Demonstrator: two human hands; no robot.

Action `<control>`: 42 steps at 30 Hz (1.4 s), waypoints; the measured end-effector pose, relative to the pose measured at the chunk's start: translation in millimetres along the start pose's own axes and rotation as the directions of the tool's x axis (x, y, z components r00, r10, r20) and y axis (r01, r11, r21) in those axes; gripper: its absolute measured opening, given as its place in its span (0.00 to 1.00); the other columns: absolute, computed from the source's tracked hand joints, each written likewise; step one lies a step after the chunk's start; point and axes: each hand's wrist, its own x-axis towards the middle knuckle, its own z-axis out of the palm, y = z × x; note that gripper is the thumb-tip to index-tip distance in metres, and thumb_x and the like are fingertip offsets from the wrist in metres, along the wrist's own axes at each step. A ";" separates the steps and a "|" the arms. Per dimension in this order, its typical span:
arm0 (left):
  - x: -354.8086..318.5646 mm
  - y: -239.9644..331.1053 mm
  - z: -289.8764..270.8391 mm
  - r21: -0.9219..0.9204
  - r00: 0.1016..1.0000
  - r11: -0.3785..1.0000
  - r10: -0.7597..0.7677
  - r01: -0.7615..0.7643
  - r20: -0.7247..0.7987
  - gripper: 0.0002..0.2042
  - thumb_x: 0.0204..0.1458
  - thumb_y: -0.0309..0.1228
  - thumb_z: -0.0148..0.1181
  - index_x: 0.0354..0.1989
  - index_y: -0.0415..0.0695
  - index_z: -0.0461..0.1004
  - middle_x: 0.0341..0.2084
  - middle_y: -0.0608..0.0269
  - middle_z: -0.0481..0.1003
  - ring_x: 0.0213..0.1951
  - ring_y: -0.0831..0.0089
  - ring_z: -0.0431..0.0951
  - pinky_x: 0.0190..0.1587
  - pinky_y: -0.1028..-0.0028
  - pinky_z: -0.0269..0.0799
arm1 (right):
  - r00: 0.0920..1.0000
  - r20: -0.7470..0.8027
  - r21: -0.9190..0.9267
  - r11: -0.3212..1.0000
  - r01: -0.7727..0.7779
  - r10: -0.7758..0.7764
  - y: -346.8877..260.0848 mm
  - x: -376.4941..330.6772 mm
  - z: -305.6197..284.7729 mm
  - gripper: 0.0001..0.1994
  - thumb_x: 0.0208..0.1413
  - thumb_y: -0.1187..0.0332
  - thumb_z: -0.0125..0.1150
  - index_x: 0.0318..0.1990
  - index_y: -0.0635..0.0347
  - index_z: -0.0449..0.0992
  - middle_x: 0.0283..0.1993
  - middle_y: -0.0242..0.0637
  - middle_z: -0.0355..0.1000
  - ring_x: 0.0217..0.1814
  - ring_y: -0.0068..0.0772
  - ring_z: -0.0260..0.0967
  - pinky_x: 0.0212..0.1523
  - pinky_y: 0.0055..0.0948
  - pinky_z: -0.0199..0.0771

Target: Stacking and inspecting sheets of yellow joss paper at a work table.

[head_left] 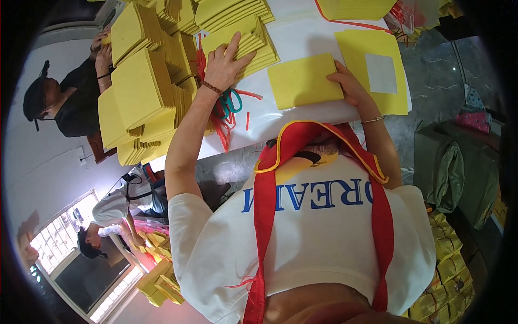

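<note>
My left hand (pixel 225 63) lies with its fingers spread over a pile of folded yellow sheets (pixel 264 54) near the middle of the white-covered table (pixel 294 32). My right hand (pixel 349 83) pinches the right edge of a folded yellow packet (pixel 299 81), which lies flat by the table's near edge. Under my left wrist, scissors with teal handles (pixel 232 102) rest among red strips (pixel 224 129); their blades are hidden. To the right of my right hand is a flat yellow sheet (pixel 350 46) with a pale grey rectangle (pixel 381 73) on it.
Tall piles of folded yellow packets (pixel 143 89) crowd the table's left side. A person in dark clothes (pixel 81 92) handles packets beyond them; another in white (pixel 124 197) works at lower left. Green cloth (pixel 453 167) drapes something at right, above bundled yellow packets (pixel 448 270).
</note>
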 end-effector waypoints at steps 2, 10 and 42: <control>-1.5 1.5 2.3 0.002 1.000 1.000 0.004 -0.004 -0.004 0.24 0.39 0.33 0.57 0.48 0.70 0.68 0.59 0.60 0.53 0.42 0.61 0.66 0.38 0.65 0.64 | 1.000 -0.002 0.005 1.000 0.005 -0.005 1.2 0.6 -0.3 0.24 0.49 0.76 0.48 0.56 0.61 0.56 0.50 0.39 0.63 0.50 0.31 0.64 0.49 0.29 0.68; 2.1 10.6 -2.3 -0.030 0.997 0.998 -0.048 0.046 -0.065 0.23 0.36 0.49 0.60 0.46 0.66 0.71 0.58 0.60 0.54 0.41 0.61 0.65 0.36 0.64 0.62 | 1.000 0.004 0.013 1.000 -0.007 0.007 1.1 0.6 -0.7 0.25 0.48 0.75 0.49 0.56 0.62 0.55 0.50 0.39 0.63 0.51 0.31 0.63 0.50 0.29 0.67; 5.4 9.1 -2.4 -0.090 0.992 0.994 -0.074 0.064 -0.107 0.19 0.35 0.37 0.59 0.42 0.60 0.74 0.55 0.55 0.58 0.39 0.60 0.68 0.35 0.64 0.62 | 1.000 0.026 0.000 1.000 0.002 -0.002 3.6 0.2 -3.5 0.25 0.49 0.75 0.48 0.58 0.60 0.55 0.52 0.35 0.62 0.52 0.27 0.62 0.52 0.26 0.65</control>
